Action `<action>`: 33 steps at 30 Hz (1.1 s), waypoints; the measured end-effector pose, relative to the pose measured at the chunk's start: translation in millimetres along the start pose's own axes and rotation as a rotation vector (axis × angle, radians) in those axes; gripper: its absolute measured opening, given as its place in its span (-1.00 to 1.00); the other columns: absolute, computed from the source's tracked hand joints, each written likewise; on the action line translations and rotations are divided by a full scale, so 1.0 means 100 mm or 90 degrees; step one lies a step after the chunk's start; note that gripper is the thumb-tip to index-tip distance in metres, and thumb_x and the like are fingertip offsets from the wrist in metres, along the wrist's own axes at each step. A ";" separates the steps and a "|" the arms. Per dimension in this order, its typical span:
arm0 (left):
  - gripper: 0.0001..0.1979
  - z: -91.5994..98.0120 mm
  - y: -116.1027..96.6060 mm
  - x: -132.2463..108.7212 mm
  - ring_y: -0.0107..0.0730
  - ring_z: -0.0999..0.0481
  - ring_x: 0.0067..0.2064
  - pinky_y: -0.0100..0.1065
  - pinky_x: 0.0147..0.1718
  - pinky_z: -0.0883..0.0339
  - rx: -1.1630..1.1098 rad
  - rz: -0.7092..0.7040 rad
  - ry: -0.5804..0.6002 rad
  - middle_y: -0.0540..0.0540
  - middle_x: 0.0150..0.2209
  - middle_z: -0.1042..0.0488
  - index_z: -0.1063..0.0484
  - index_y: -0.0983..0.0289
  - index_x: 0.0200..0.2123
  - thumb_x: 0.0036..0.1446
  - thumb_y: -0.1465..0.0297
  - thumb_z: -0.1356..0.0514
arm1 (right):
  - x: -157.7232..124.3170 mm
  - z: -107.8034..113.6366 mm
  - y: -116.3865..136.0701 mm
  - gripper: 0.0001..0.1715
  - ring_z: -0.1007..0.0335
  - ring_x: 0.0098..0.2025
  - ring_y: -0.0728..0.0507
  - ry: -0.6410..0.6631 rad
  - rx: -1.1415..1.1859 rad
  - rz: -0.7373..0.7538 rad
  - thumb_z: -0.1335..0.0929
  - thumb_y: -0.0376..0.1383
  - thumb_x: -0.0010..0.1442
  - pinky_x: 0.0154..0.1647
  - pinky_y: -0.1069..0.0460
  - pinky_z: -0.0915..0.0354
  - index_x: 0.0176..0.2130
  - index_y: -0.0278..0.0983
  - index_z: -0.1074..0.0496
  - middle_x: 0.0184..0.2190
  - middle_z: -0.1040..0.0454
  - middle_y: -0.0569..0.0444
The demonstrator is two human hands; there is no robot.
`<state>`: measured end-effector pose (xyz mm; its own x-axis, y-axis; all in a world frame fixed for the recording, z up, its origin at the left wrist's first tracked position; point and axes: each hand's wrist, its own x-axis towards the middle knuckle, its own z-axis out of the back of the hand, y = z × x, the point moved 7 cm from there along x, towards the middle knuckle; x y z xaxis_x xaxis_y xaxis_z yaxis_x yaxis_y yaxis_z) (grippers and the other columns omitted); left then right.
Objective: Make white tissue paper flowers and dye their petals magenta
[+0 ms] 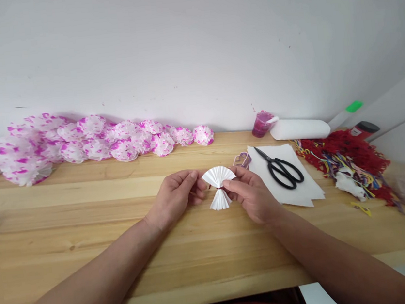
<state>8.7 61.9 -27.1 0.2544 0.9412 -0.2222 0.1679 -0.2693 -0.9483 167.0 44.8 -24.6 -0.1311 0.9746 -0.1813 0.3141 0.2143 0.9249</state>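
Observation:
A pleated white paper fan (218, 175), cinched at its middle with a thin dark red tie, spreads into two fan shapes above the wooden table. My right hand (253, 192) pinches it at the tied middle from the right side. Close to the upper fan's left edge is my left hand (179, 191), thumb and forefinger pressed together; whether it grips the paper's edge or a strand of the tie is too small to make out. Beyond my right hand, black-handled scissors (281, 167) lie on a stack of white paper sheets (311, 191).
White paper flowers with magenta spots (123, 136) line the wall at the left. Toward the back right stand a cup of purple-pink liquid (262, 124), a white roll (298, 129) and a dark-lidded jar (364, 129). A heap of red and coloured yarn (352, 154) lies at the right.

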 end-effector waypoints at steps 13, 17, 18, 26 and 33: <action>-0.65 0.02 -0.06 -0.01 -0.52 -0.39 -0.53 -0.46 -0.55 -0.28 0.010 -0.039 -0.018 0.01 -0.49 -0.48 -0.55 0.33 -0.18 0.15 0.15 -0.27 | 0.01 -0.01 0.01 -0.77 -0.38 -0.47 -0.02 0.009 0.003 0.000 -0.51 -0.25 0.01 -0.43 0.06 -0.29 -0.31 -0.25 -0.47 -0.46 -0.52 0.16; -0.67 0.03 -0.06 -0.01 -0.54 -0.38 -0.54 -0.49 -0.56 -0.26 0.043 -0.035 -0.021 0.03 -0.49 -0.49 -0.53 0.35 -0.30 0.14 0.15 -0.28 | 0.01 0.00 0.02 -0.77 -0.36 -0.48 -0.01 0.002 -0.003 0.001 -0.51 -0.26 0.00 -0.46 0.08 -0.27 -0.32 -0.26 -0.46 -0.47 -0.51 0.16; -0.65 0.03 -0.06 -0.01 -0.55 -0.37 -0.55 -0.49 -0.57 -0.25 0.052 -0.034 -0.025 0.03 -0.51 -0.48 -0.52 0.35 -0.36 0.15 0.13 -0.27 | 0.01 0.00 0.02 -0.77 -0.36 -0.48 -0.01 0.002 -0.007 0.002 -0.51 -0.25 0.01 -0.46 0.08 -0.26 -0.33 -0.26 -0.46 -0.47 -0.51 0.16; -0.60 0.01 -0.03 0.00 -0.45 -0.45 -0.47 -0.45 -0.55 -0.31 0.005 -0.015 0.007 0.08 -0.41 -0.52 -0.56 0.34 -0.17 0.13 0.11 -0.26 | 0.01 -0.02 0.04 -0.73 -0.34 -0.49 -0.02 0.004 -0.034 0.005 -0.53 -0.22 -0.02 -0.46 0.07 -0.26 -0.34 -0.24 -0.45 -0.49 -0.49 0.18; -0.66 -0.03 -0.01 -0.01 -0.53 -0.38 -0.52 -0.47 -0.53 -0.26 0.081 -0.019 0.041 0.03 -0.51 -0.49 -0.56 0.33 -0.33 0.05 0.14 -0.35 | 0.01 -0.04 0.01 -0.73 -0.36 -0.49 -0.02 0.012 -0.054 -0.009 -0.52 -0.21 -0.01 -0.44 0.05 -0.30 -0.31 -0.25 -0.46 -0.49 -0.49 0.17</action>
<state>11.4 61.0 -25.0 0.3122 0.9323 -0.1826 0.0554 -0.2098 -0.9762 163.7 45.6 -22.8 -0.1531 0.9701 -0.1885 0.2319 0.2207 0.9474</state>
